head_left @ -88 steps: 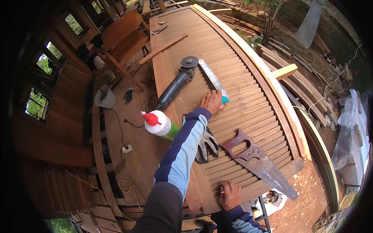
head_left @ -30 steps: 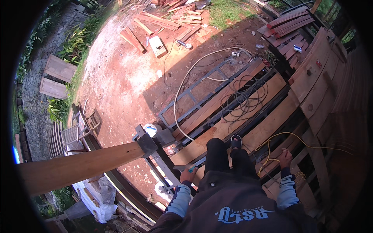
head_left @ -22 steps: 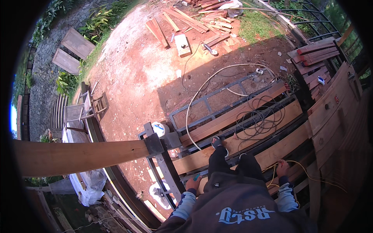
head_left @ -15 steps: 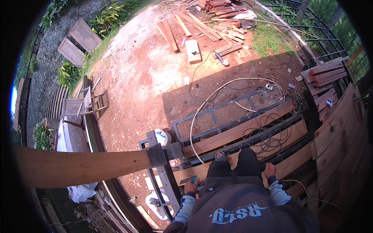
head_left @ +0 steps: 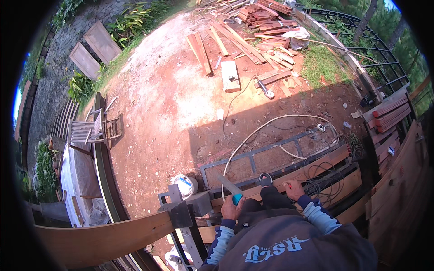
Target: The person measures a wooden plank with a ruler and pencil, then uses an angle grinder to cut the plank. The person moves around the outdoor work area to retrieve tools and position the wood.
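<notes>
My left hand [head_left: 231,208] is closed round the teal handle of what looks like a handsaw [head_left: 230,184]. Its flat grey blade points forward and a little left, over the metal frame's near corner. My right hand [head_left: 295,190] is held in front of my right thigh with its fingers curled. A small reddish bit shows at its fingertips, too small to name. Just beyond and right of that hand, a coiled dark cable [head_left: 329,183] lies over long wooden boards [head_left: 332,158]. My sandalled foot [head_left: 265,179] rests at the boards' edge.
A wooden beam [head_left: 108,237] on a dark metal post [head_left: 181,216] juts out at my left, beside a white bucket [head_left: 186,185]. Ahead lie a metal frame [head_left: 251,163], a pale hose [head_left: 257,124] and an angle grinder [head_left: 266,90]. Stacked boards [head_left: 398,176] stand at right.
My left hand has lifted the handsaw forward, its blade swinging from low at the left to point ahead. My right hand has moved forward and left. The view has shifted, and the beam sits lower.
</notes>
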Demonstrator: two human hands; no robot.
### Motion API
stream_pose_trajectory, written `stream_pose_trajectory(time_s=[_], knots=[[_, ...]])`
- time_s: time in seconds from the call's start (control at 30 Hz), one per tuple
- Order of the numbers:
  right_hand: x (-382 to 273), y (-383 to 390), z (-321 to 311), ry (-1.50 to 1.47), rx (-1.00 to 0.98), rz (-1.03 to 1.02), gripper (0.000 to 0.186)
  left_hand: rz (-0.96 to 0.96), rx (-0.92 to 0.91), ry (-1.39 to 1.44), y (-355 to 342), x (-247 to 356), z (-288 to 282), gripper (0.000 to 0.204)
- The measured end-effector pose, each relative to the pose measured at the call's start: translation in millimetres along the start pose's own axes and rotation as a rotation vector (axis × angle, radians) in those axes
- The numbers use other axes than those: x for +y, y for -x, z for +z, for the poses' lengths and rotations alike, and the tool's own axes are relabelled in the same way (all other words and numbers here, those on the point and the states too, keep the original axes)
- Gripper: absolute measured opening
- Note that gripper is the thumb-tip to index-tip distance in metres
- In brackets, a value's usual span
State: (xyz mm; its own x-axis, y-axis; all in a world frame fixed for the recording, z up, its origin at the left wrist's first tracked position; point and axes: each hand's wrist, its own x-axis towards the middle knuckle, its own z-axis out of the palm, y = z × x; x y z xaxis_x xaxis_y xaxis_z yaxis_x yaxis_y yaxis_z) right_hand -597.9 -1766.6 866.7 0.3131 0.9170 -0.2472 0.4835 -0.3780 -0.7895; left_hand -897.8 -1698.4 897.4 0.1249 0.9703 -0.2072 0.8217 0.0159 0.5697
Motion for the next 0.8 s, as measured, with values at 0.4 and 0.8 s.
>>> stream_pose_trajectory(time_s=[0.4, 0.8], knots=[[-78, -200, 36, -0.663, -0.257, 0.255, 0.045, 0.423, -0.106, 0.167, -199, 82, 59, 0.048], [-86, -436, 112, -0.583, -0.486, 0.141, 0.031, 0.552, -0.157, -0.044, -433, 24, 93, 0.051]])
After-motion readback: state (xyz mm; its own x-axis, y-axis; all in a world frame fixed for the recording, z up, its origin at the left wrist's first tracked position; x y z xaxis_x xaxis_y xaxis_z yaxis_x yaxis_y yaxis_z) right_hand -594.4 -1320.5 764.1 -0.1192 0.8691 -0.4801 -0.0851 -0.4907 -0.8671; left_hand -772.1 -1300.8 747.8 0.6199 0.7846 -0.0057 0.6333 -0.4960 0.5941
